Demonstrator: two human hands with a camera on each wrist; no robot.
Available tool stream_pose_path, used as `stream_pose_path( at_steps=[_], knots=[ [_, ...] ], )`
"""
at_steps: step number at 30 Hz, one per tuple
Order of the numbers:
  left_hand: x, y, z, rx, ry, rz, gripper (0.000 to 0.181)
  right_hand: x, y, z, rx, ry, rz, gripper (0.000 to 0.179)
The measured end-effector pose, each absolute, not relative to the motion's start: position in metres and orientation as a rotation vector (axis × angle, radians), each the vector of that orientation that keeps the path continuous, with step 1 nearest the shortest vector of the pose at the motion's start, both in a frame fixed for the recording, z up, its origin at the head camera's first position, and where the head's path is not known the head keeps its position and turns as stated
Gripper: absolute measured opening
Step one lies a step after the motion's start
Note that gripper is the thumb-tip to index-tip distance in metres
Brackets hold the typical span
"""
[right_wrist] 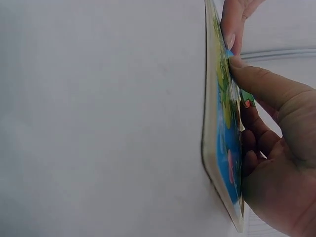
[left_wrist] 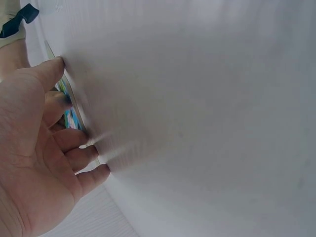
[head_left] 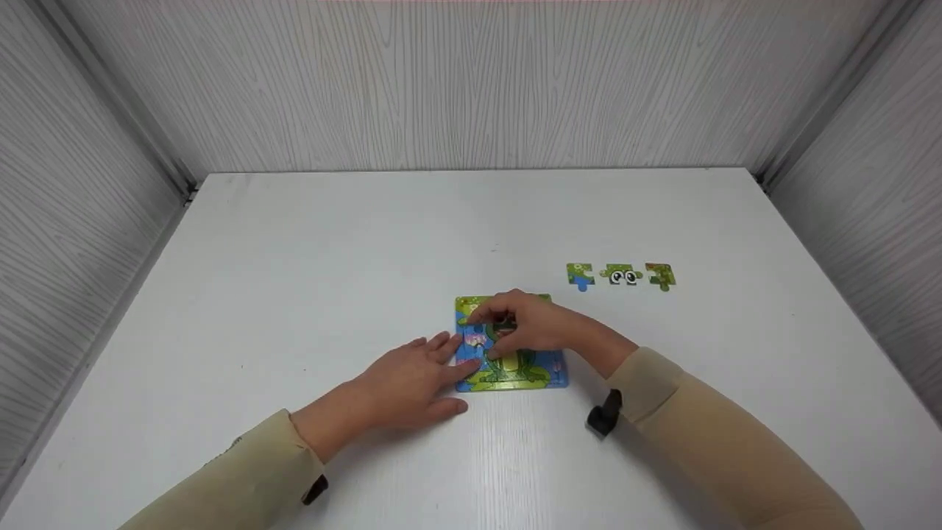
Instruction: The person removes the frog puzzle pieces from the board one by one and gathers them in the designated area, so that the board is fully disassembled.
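A frog jigsaw puzzle in a flat tray lies on the table. My right hand bends over it, thumb and fingers curled down to its surface. In the right wrist view, a green puzzle piece with a red patch stands tilted above the tray, held among the right fingers; the palm and fingers hide much of it. My left hand lies along the tray's left edge with fingers spread. Its index finger reaches onto the picture near the right thumb, while the left thumb rests toward the near side.
Beyond the tray to the right lie three loose pieces in a row: a green and blue piece, a piece with two cartoon eyes and a green and brown piece. Wood-grain panels enclose the white table.
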State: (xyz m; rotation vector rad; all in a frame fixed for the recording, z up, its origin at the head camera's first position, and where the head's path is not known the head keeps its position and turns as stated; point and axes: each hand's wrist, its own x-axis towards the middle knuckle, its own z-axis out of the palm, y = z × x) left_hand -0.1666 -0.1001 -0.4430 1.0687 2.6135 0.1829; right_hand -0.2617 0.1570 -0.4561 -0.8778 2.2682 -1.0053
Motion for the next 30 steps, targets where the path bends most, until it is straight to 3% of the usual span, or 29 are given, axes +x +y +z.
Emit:
stream_pose_path(
  at_steps=[16, 30],
  knots=[
    [-0.166, -0.1, -0.442, 1.059, 2.605, 0.173, 0.065, -0.249, 0.151, -0.447, -0.932, 2.534, -0.69, 0.048],
    [-0.165, -0.1, -0.443, 1.049, 2.614, 0.219, 0.065, -0.249, 0.178, -0.431, -0.882, 2.607, -0.932, 0.044]
  ],
)
